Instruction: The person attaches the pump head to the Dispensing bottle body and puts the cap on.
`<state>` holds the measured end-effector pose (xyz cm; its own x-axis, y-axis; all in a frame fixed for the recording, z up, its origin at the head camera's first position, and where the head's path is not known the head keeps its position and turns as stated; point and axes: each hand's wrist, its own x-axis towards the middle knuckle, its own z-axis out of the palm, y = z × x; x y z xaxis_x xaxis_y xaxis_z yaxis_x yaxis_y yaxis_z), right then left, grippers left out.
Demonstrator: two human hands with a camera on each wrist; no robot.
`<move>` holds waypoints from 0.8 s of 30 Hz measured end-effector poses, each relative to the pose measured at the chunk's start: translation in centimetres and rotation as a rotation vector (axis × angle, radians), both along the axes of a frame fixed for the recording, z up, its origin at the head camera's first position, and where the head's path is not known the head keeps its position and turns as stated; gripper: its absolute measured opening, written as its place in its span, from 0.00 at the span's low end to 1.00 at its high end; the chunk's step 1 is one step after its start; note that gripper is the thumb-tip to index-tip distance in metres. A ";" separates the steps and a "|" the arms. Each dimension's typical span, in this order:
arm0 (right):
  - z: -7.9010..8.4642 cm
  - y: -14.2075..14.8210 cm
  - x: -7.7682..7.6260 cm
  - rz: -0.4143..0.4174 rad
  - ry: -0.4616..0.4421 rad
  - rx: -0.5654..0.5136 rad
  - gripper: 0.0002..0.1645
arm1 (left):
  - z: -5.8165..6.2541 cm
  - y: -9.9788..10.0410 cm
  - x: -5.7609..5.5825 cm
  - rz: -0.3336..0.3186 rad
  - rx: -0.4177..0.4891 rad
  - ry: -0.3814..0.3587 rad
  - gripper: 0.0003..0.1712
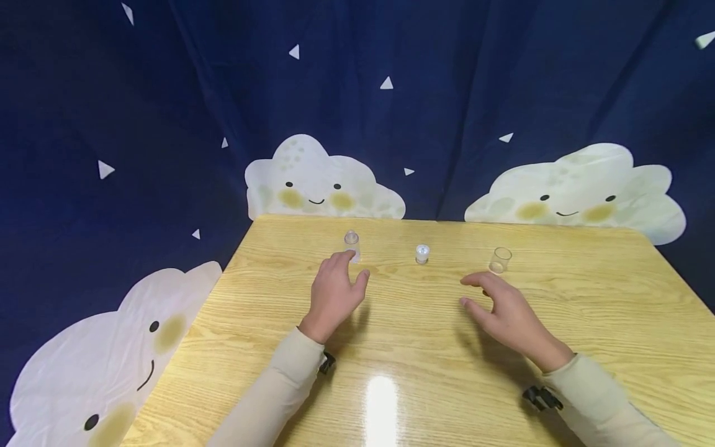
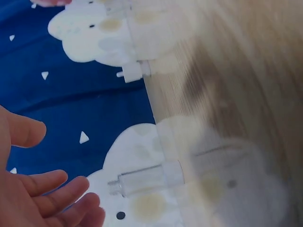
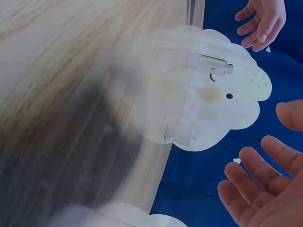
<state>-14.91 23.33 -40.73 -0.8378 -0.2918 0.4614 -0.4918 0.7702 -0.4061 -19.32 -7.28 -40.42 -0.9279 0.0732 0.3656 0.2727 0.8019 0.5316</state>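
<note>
A small clear bottle [image 1: 351, 238] with a threaded neck stands upright toward the back of the table. My left hand [image 1: 337, 294] hovers just in front of it, its index fingertip overlapping the bottle's lower part in the head view. The left wrist view shows that hand's fingers [image 2: 64, 194] relaxed, apart from the bottle [image 2: 144, 179]. Right of the bottle is a small white nozzle piece [image 1: 422, 253]. Farther right stands a clear open cylinder [image 1: 500, 259], like a cap. My right hand [image 1: 511, 316] is held near the cylinder, thumb and fingers spread, gripping nothing.
The wooden table [image 1: 413, 323] reaches back to a dark blue curtain [image 1: 357, 93] printed with clouds and triangles. A bright light reflection [image 1: 381, 410] lies on the tabletop near the front. Black wrist straps [image 1: 542, 398] show at the pale sleeves [image 1: 598, 391].
</note>
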 end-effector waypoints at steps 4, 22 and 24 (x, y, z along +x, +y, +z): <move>-0.3 -0.1 0.0 0.006 -0.012 -0.011 0.19 | 0.0 -0.6 -1.0 0.044 0.019 -0.005 0.26; -1.1 -0.6 -0.5 0.031 -0.058 -0.012 0.18 | -0.5 -1.2 -5.3 0.102 0.170 -0.200 0.28; -1.1 -0.6 -0.5 0.035 -0.073 -0.008 0.18 | -0.7 -1.1 -5.8 0.097 0.191 -0.224 0.29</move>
<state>-15.38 22.69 -41.82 -0.8587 -0.3175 0.4021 -0.4870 0.7498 -0.4479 -25.15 -8.37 -41.10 -0.9863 -0.0699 0.1494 0.0585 0.6986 0.7132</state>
